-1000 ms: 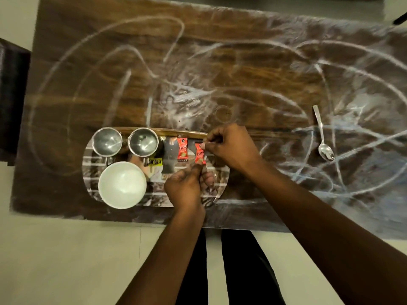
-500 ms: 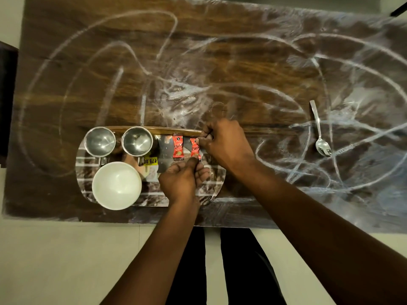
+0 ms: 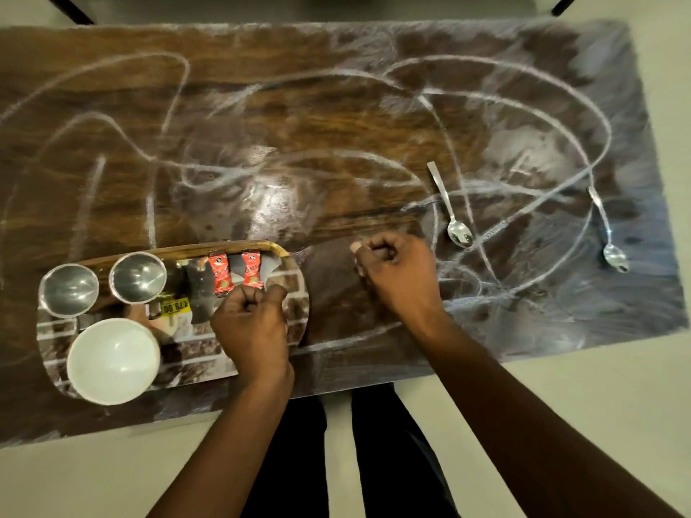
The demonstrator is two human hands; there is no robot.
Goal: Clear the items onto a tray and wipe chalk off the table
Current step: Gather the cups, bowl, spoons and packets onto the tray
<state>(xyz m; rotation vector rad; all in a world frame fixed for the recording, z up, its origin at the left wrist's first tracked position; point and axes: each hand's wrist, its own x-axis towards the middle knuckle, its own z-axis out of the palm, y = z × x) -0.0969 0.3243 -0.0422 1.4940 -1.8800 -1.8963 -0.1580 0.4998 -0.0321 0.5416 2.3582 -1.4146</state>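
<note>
An oval mirrored tray [image 3: 295, 304] lies at the table's near left. On it stand two steel cups [image 3: 69, 289] [image 3: 137, 276], a white bowl [image 3: 114, 360] and two red sachets [image 3: 220, 272] [image 3: 251, 269]. My left hand [image 3: 250, 323] hovers over the tray just below the sachets, fingers curled, holding nothing. My right hand [image 3: 396, 274] is over the bare table right of the tray, fingers curled and empty. Two spoons [image 3: 450, 207] [image 3: 607, 233] lie on the table to the right. White chalk lines [image 3: 523, 106] cover the wooden table [image 3: 299, 125].
The table's near edge runs just below the tray. My legs stand on the pale floor below it. Dark chair legs [image 3: 71, 9] show at the far corners.
Both hands let go of the right sachet, which now lies on the tray. My right hand moved right, off the tray. The view shifted and a second spoon came into sight.
</note>
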